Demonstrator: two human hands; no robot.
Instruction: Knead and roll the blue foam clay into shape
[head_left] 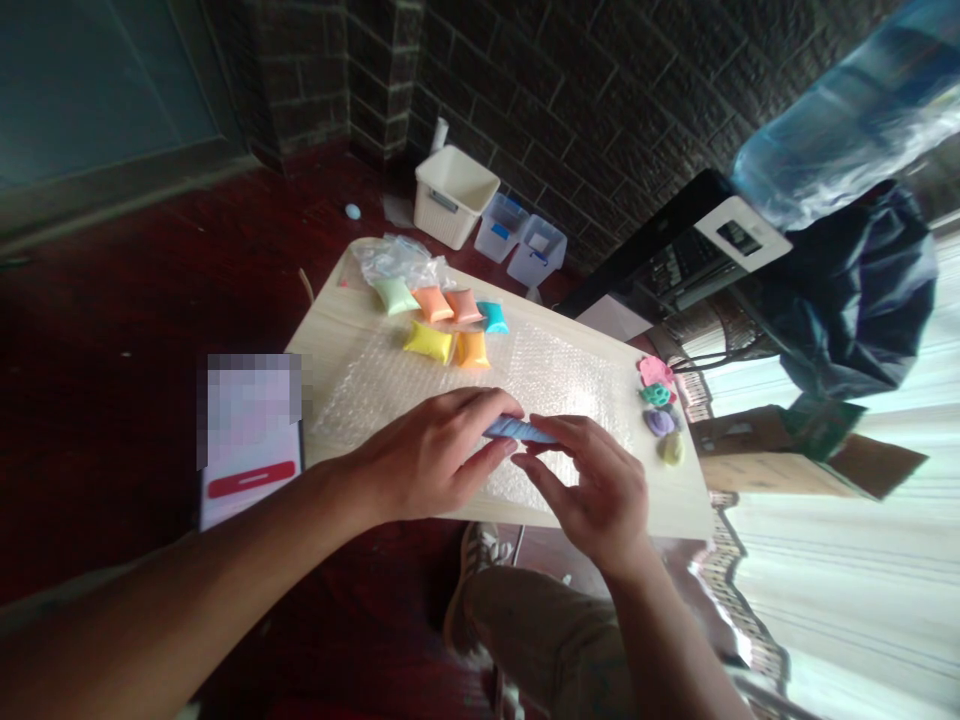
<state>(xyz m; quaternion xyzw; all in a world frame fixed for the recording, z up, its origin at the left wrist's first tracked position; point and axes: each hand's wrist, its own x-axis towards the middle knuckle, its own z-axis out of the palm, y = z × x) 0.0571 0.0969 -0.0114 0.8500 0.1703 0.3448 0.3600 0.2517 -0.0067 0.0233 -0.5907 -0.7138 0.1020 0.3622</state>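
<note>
A blue roll with twisted ridges (517,430), which looks like modelling clay, spans the gap between my two hands above the table. My left hand (450,445) pinches its left end between thumb and fingers. The right end lies in the curled fingers of my right hand (600,480), its thumb held a little below. Beneath both hands a sheet of bubble wrap (555,375) covers the middle of the table (679,510). Beyond my left hand lie several soft packets, among them a yellow packet (428,342), an orange packet (473,349) and a blue packet (493,317).
Toward the right edge sit a pink clay piece (655,371), a green one (656,395), a purple one (660,423) and a yellowish one (672,449). Clear plastic bags (401,262) lie at the far left corner. Bins (456,195) stand behind; a cardboard box (772,470) is right.
</note>
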